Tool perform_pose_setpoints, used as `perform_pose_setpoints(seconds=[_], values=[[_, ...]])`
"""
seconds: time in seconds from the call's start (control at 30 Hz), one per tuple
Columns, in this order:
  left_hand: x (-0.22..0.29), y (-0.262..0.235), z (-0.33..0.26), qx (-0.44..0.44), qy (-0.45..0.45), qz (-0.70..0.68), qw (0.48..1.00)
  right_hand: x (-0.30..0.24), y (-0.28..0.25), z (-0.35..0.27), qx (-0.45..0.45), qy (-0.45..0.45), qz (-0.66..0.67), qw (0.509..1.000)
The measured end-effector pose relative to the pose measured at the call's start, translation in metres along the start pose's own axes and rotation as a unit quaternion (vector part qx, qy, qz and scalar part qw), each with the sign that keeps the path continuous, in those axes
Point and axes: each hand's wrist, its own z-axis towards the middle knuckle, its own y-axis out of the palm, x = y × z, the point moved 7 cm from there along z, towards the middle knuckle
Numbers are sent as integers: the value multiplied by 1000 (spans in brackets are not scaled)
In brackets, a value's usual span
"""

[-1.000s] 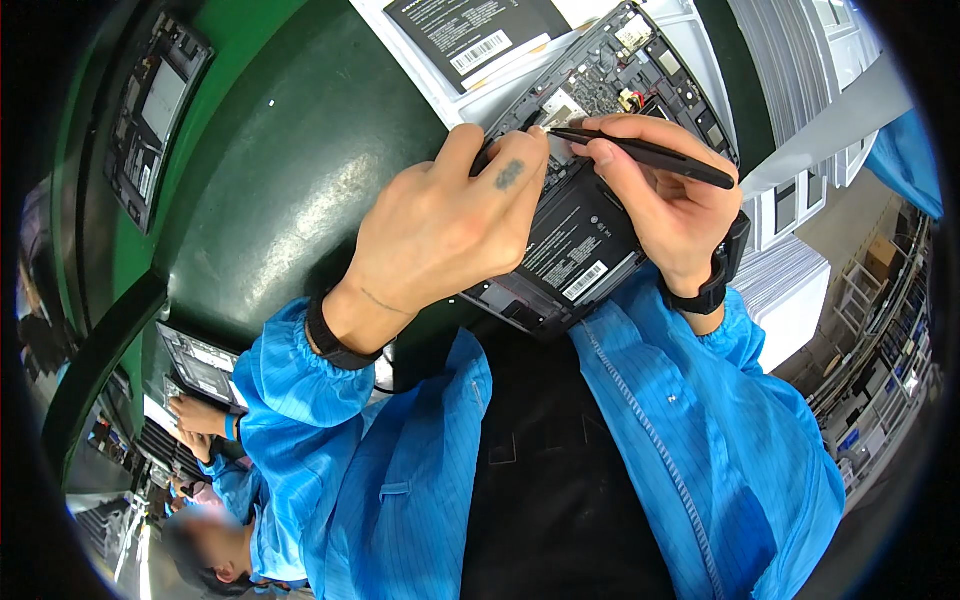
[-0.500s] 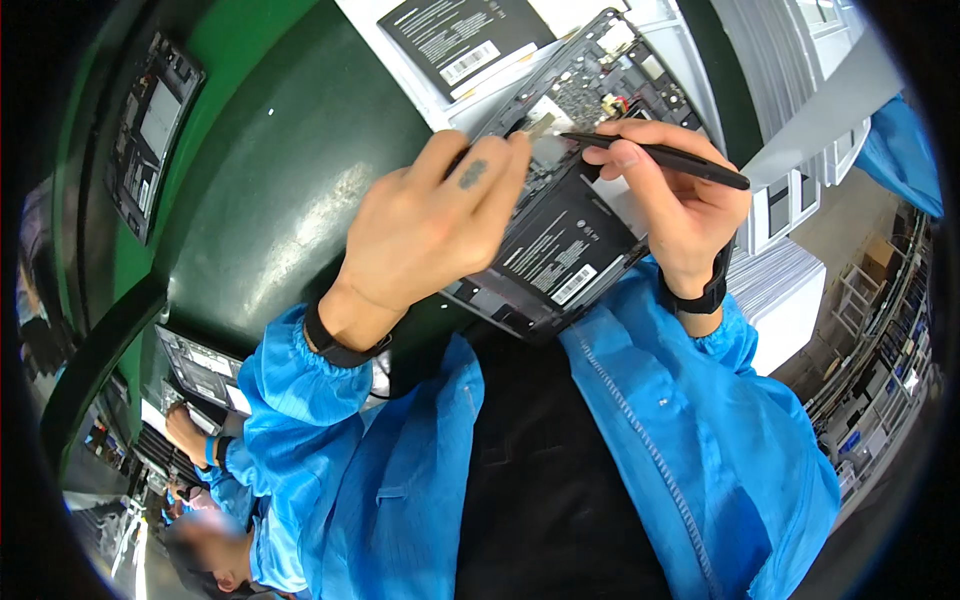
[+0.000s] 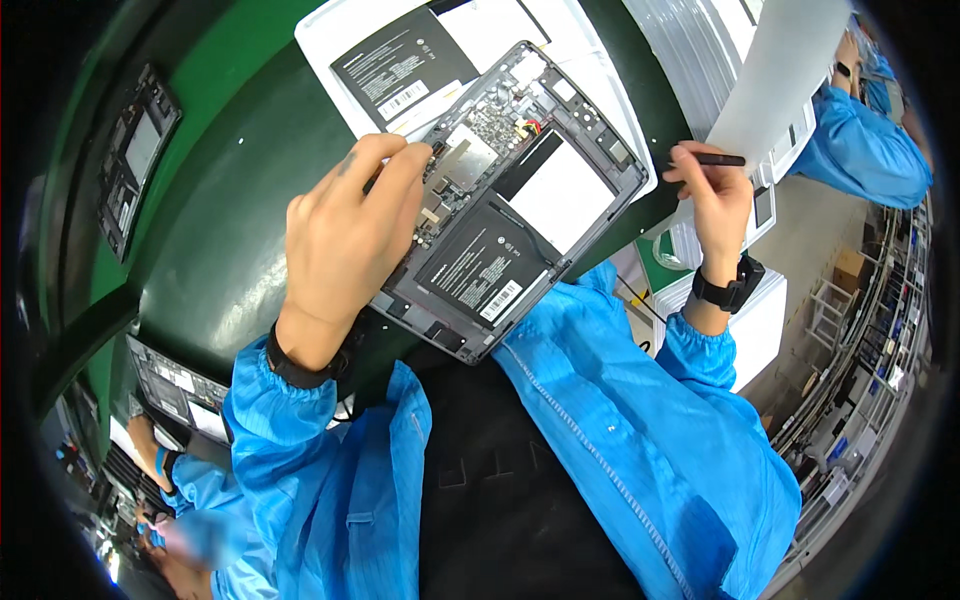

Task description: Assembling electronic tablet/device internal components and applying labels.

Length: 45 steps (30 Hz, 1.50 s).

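An opened tablet (image 3: 553, 262) lies slantwise in front of me, its inside facing up. A metal-shielded circuit board (image 3: 466, 160) runs along its left side. A black battery (image 3: 484, 262) and a white panel (image 3: 566, 195) fill the rest. My left hand (image 3: 345, 235) is closed at the tablet's left edge, fingers curled over the board's side; the fingertips are partly hidden. Off to the right of the tablet, my right hand (image 3: 715, 195) pinches a slim black pointed tool (image 3: 722, 159), clear of the board.
Under the tablet's far end is a white tray (image 3: 318, 45) holding another black battery (image 3: 400, 70). Stacked white trays (image 3: 680, 60) stand at the far right. More opened tablets (image 3: 140, 160) lie at the left on the green bench (image 3: 220, 200). Co-workers in blue sleeves (image 3: 850, 150) are nearby.
My right hand has drawn away from the board to the right with the black tool. My left hand has shifted from over the board toward the tablet's left edge, uncovering more of it.
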Motion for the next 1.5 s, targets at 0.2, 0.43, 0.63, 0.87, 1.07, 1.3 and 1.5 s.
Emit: perform_pose_setpoints(seconds=[0.2, 0.43, 0.63, 0.87, 1.07, 1.3, 1.5], values=[[-2, -2, -7, 7, -69, -23, 997, -28, 13, -1, -10, -53, 112, 992], [-6, 0, -10, 35, -105, -21, 994, -157, 84, -39, -226, -480, 61, 846], [-13, 0, -15, 68, -134, -51, 987, -173, 128, -32, -269, -550, 11, 790], [-12, 0, -14, 75, -120, -55, 988, -173, 131, -28, -276, -558, 33, 782], [-17, 3, -15, 72, -119, -86, 987, -173, 141, -29, -276, -558, 15, 782], [-22, 6, -17, 34, -136, -137, 981, -171, 140, -25, -276, -559, 30, 781], [-19, 4, -17, 49, -114, -121, 985, -170, 142, -25, -284, -553, 22, 783]])
